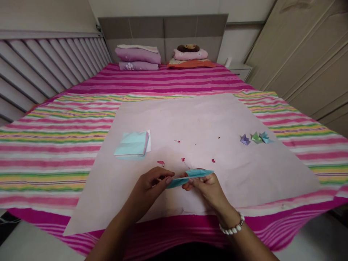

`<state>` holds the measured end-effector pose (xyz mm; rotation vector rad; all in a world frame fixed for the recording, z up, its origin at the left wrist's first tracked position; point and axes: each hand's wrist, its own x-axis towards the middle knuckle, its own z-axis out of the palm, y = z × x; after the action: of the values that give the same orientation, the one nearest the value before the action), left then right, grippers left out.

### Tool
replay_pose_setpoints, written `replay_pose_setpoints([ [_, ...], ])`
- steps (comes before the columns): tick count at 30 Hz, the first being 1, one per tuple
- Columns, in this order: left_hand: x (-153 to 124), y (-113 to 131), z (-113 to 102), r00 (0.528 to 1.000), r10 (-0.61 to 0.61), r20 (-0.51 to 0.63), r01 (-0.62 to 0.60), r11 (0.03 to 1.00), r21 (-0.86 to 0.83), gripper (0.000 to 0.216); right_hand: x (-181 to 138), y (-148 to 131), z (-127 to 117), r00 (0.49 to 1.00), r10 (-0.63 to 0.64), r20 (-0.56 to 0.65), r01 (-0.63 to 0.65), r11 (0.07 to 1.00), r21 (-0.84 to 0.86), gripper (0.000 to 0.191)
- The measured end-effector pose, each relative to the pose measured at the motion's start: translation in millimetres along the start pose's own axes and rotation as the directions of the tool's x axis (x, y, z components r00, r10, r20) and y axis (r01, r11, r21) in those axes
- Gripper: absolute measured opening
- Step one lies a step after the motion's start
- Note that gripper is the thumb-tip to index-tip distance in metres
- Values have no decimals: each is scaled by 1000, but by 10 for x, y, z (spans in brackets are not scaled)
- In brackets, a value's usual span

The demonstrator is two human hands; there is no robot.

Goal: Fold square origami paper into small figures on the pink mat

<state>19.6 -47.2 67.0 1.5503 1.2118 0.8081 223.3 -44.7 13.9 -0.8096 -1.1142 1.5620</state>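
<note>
A folded piece of blue origami paper (199,173) is held in the air between my two hands, seen nearly edge-on. My left hand (152,185) pinches its left end between thumb and fingers. At the other end, my right hand (208,185) grips it with the thumb on the near side and the fingers partly hidden behind. A bracelet of white beads (233,227) circles my right wrist. Beyond my left hand lies a stack of square paper (133,144), light blue on top.
A large pale sheet (206,119) covers the middle of a striped bed (54,148). At its right lie a purple folded paper piece (245,140), a green one (256,137) and a blue one (265,137). Several red scraps (161,162) are scattered beyond my hands. Folded bedding (138,58) rests by the headboard.
</note>
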Motion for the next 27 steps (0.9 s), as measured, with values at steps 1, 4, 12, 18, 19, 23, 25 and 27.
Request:
replay_pose_setpoints([
  [1,4,10,-4,1000,-25,18,25,1000,-17,23,-2,0,-6,1000,-3,7,3,1000,4,15],
  [4,10,38,-3,994,-79,69,83,995,-52,23,-17,5,-22,1000,-1,17,1,1000,4,14],
  [12,-19,77,30,996,-76,45,75,997,19,26,-36,3,0,999,7,33,-6,1000,-21,14],
  [18,-1,57,53,993,-87,77,90,995,-38,26,-27,-3,28,996,67,63,-64,997,-45,15],
  [19,7,46,60,993,-95,73,98,994,-40,25,-30,-4,28,994,83,68,-81,996,-43,16],
  [23,32,11,84,992,-122,40,125,989,-82,26,-48,-6,30,986,137,92,-137,991,-8,18],
  [25,40,5,91,992,-127,26,129,987,-99,35,-51,-6,35,982,153,106,-155,988,11,19],
  [27,49,-1,99,992,-119,33,122,988,-98,41,-47,-5,45,978,168,125,-170,985,11,21],
])
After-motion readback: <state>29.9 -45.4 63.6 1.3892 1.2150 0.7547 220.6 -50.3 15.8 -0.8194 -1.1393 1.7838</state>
